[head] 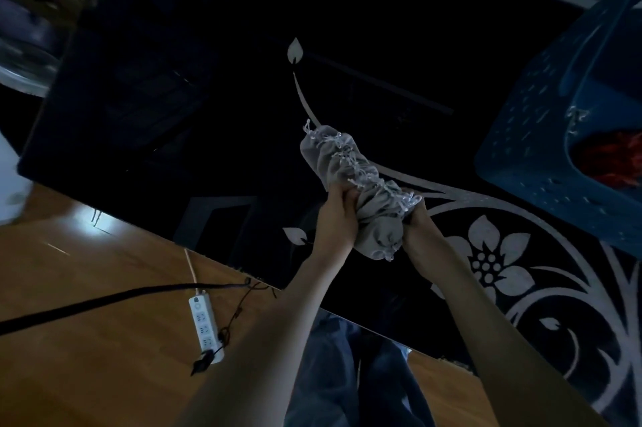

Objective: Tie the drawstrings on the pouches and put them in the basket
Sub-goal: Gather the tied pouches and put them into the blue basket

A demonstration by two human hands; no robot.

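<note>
Because the room is dim, most of the dark glossy surface [243, 96] reads as plain black, and only its pale flower-and-vine pattern shows towards the right; the top left corner holds a round, blurred shape that cannot be made out; the blue basket [521, 134] at the right is cut off by the frame edge, so only its perforated near wall, part of a handle and one corner of its inside show; in that corner lies something red [611, 159], too dim and cropped to name.

The grey pouches [351, 169] are gathered into one long bundle over the middle of the surface, well apart from the basket; they overlap too much to count, and whether the bundle's far end rests on the surface or hangs above it cannot be told; their white drawstrings [347, 152] run in a tangled line along the top of the bundle.

The left hand [338, 214] grips the near part of the bundle from the left, its fingers [347, 192] curled tight into the cloth; the right hand [422, 232] closes on the same part from the right, its fingers largely hidden behind the cloth.

Beyond the surface's near edge a white power strip [205, 326] lies on the wooden floor [87, 287], with a black cable [104, 301] crossing beside it; the person's legs [347, 374] show dimly between the forearms.
</note>
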